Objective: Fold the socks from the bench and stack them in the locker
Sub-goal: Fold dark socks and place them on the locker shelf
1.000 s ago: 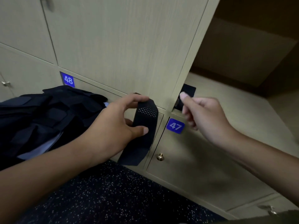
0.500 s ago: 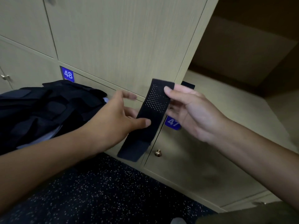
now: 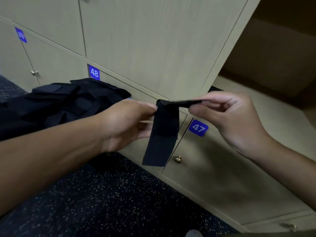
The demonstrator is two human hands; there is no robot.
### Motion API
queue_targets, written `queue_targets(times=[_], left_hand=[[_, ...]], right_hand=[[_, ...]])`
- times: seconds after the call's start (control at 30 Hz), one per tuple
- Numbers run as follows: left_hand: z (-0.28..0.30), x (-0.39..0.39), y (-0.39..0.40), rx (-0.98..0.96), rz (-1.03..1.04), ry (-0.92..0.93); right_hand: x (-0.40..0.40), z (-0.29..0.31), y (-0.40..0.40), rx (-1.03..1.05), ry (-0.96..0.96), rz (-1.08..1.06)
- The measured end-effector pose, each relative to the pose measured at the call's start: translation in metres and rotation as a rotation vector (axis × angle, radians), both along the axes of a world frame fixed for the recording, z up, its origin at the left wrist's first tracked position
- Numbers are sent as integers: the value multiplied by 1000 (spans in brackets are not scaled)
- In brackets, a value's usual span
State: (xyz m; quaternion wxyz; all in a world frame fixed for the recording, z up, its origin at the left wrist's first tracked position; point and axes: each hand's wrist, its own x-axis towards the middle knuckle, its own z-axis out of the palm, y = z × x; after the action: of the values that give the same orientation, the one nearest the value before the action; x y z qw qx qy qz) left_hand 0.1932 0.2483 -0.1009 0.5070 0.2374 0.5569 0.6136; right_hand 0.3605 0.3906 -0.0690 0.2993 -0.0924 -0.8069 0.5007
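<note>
A wall of pale wood-grain lockers (image 3: pixel 153 40) fills the frame, one compartment standing open (image 3: pixel 273 57) at 2 o'clock, a dark item just visible on its floor near the front edge. Below lies a dark, white-speckled surface (image 3: pixel 102 202), where a heap of black socks (image 3: pixel 59 103) sits at 9 o'clock. Blue plates on the lower doors read "48" (image 3: pixel 94 72) and "47" (image 3: pixel 198 128); a third (image 3: pixel 21 35), at 10 o'clock, is too blurred to read. A brass knob (image 3: pixel 177 159) sits beneath plate 47. At centre, a black sock (image 3: pixel 162 134) is held in the air, bent over at its top: the long part hangs toward 7 o'clock, the short part runs toward 3 o'clock. The left hand (image 3: pixel 124 124) pinches the bend between thumb and fingers; the right hand (image 3: pixel 229 117) keeps its grip pinched on the short end.
</note>
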Motion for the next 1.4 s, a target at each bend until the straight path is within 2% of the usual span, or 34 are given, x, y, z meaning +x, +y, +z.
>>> queue_targets(times=[0.17, 0.3, 0.47, 0.53, 0.63, 0.7, 0.77, 0.93, 1.07, 1.27, 1.4], left_hand=[[0, -2, -2, 17, 16, -134], [1, 1, -3, 27, 50, -157], [-1, 3, -4, 66, 114, 33], [-1, 3, -4, 81, 142, 92], [0, 3, -4, 110, 151, 96], [0, 6, -4, 138, 143, 82], [0, 9, -3, 168, 125, 79], [1, 15, 3, 214, 137, 128], [4, 16, 5, 168, 110, 218], [5, 19, 6, 76, 42, 406], [4, 22, 8, 31, -3, 508]], right_hand=[[3, -10, -4, 267, -122, 44], [3, -19, -2, 368, -139, 40], [5, -11, -2, 604, -192, 94], [7, -5, -2, 520, -204, 25], [6, -4, -11, 108, -188, -127], [5, -8, -19, -98, -318, -134], [4, -12, -28, -203, -379, -83], [4, -15, -33, -193, -256, -95], [10, -5, -21, -140, -172, -167], [20, 20, 18, -168, 78, -390], [23, 21, 55, -201, 162, -535]])
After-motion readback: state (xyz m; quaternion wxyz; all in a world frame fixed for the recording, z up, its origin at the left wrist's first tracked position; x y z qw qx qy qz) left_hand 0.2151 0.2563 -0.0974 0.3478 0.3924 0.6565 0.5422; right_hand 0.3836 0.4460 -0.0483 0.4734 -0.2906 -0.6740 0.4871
